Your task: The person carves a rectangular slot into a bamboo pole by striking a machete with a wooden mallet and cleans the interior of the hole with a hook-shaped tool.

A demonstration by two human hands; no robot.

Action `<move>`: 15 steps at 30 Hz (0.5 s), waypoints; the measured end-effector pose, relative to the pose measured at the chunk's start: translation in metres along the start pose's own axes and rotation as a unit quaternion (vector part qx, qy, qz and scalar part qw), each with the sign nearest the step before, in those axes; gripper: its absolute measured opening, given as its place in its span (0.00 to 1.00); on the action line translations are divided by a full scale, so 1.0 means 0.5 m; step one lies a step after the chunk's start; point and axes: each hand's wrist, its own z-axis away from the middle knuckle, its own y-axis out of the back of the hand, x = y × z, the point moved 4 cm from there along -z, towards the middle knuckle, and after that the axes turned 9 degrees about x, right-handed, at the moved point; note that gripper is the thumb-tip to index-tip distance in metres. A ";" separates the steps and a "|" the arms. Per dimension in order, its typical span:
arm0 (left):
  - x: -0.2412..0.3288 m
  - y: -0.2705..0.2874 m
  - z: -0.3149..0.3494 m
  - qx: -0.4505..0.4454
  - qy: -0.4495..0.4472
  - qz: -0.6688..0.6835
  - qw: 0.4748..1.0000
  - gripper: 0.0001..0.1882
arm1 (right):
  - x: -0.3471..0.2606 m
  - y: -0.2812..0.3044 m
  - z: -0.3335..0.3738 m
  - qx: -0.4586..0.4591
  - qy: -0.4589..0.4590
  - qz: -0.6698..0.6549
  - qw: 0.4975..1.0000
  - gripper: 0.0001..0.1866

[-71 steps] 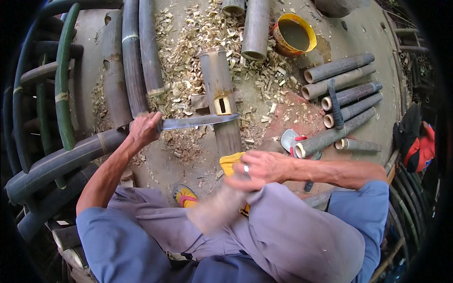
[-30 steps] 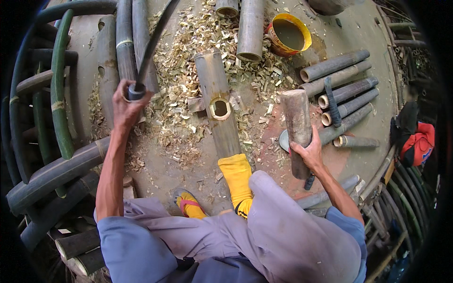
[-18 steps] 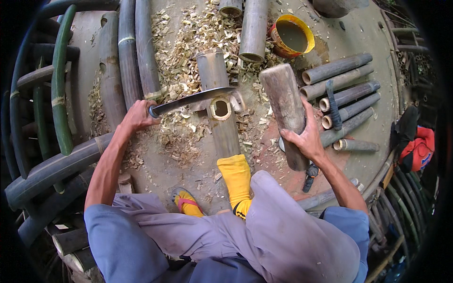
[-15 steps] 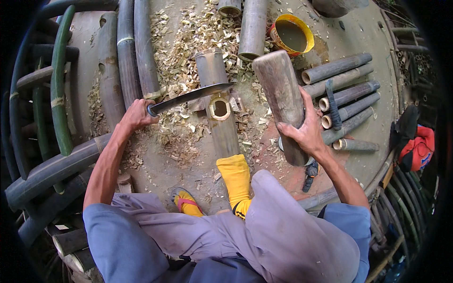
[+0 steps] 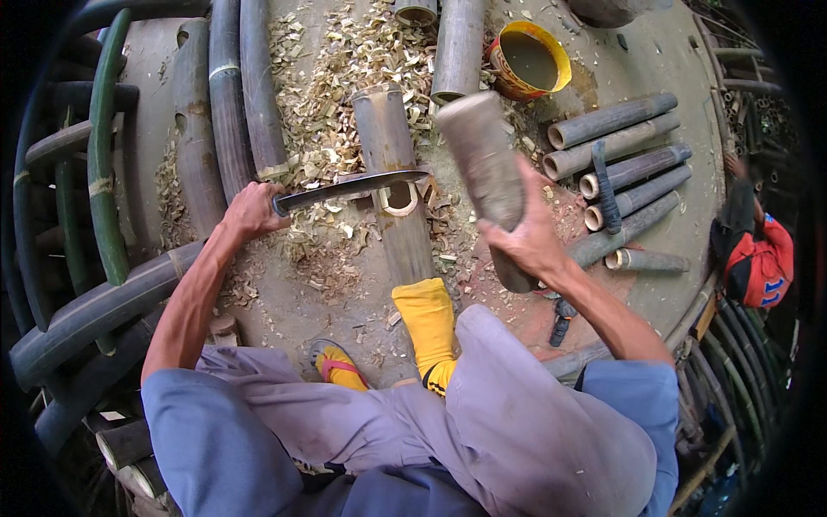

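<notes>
My left hand [image 5: 256, 209] is closed round the handle of a machete [image 5: 353, 186]. Its dark, slightly curved blade lies across a bamboo tube [image 5: 407, 246], over the far edge of a cut opening in its wall. My right hand [image 5: 527, 231] grips a thick wooden block [image 5: 482, 155], blurred by motion, raised to the right of the tube and apart from the blade. My foot in a yellow sock [image 5: 425, 323] rests on the near end of the tube. My other foot, in a yellow sock and sandal [image 5: 340, 366], stands on the ground.
Pale shavings [image 5: 323, 112] cover the ground beyond. A yellow-rimmed bucket [image 5: 530, 65] of murky liquid stands far right, above several short bamboo tubes [image 5: 637, 189]. Long bamboo poles [image 5: 108, 146] lie at the left. Another person in a red shirt [image 5: 758, 263] is at the right edge.
The wooden block has swung left toward the machete and tilted. The blade has dropped slightly nearer the opening. The person in red shows more at the right edge.
</notes>
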 end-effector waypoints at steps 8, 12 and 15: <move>-0.016 0.000 0.011 -0.007 -0.001 -0.016 1.000 0.24 | -0.089 0.050 -0.058 0.034 0.006 -0.001 0.999 0.49; 0.006 0.001 -0.003 -0.008 -0.003 -0.030 0.999 0.29 | -0.014 -0.009 0.021 0.265 0.039 -0.196 0.943 0.48; 0.003 0.013 0.007 -0.015 -0.028 -0.018 0.999 0.27 | 0.033 -0.028 0.029 -0.105 -0.143 -0.057 0.982 0.47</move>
